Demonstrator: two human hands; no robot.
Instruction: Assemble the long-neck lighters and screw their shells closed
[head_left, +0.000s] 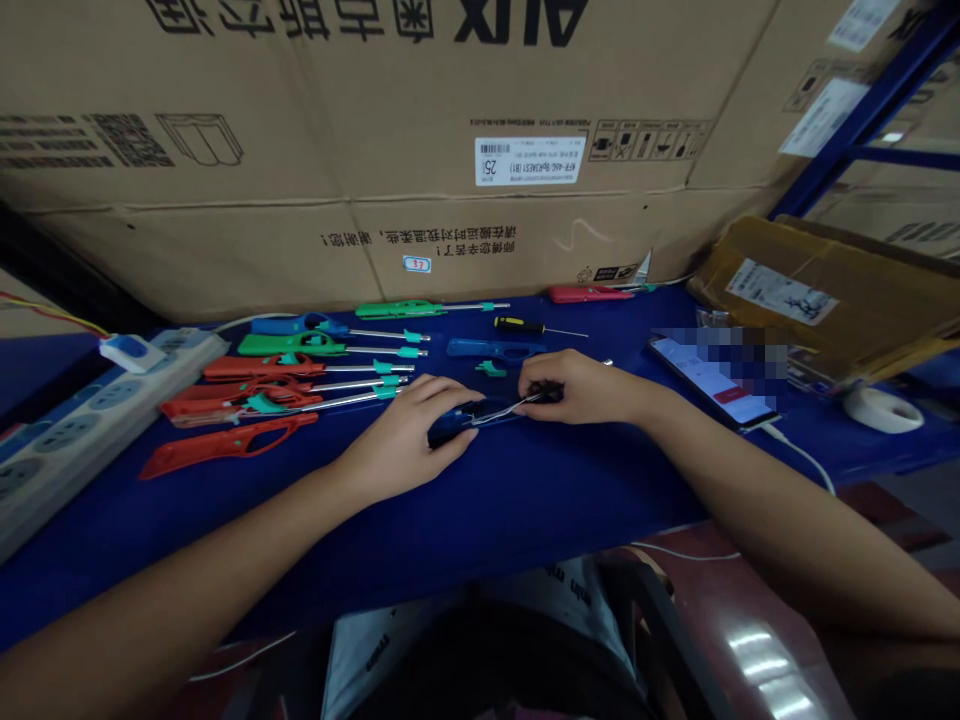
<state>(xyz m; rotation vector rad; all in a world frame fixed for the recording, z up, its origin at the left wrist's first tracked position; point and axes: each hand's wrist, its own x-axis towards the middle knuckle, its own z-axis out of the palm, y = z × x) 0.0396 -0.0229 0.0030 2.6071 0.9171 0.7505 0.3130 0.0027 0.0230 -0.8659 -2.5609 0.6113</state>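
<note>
A slim blue handle (444, 427) is held by the left hand (409, 435), low over the bench (525, 490), and a thin wire (504, 412) is stretched from it to the right hand (574, 385), by which a black piece (546, 391) is pinched between thumb and fingers. The blue handle is gripped between the left thumb, on the near side, and the fingers, curled over the far side. Both forearms are angled inward, so that the hands are brought near each other but kept apart.

Beyond the hands, one large cardboard box (420, 150) is stood with its print upside down; to the right of the right hand, one smaller carton (825, 285) is seen, labelled on top.

To the left of the left hand, one blue lighter (300, 325), one green lighter (292, 345) and what appear to be three overlapping red lighters (262, 368) are laid in a row, with one red handle (225, 447) nearest. Past the hands, one more green lighter (401, 310), one red-bodied lighter (589, 294), one screwdriver (521, 325), one loose blue shell (495, 348) and one small teal part (491, 370) are placed. One power strip (169, 372) is set far left, with one plug (131, 352) on it; one phone (712, 382) and one white ring (883, 410) are found right of the right hand.
</note>
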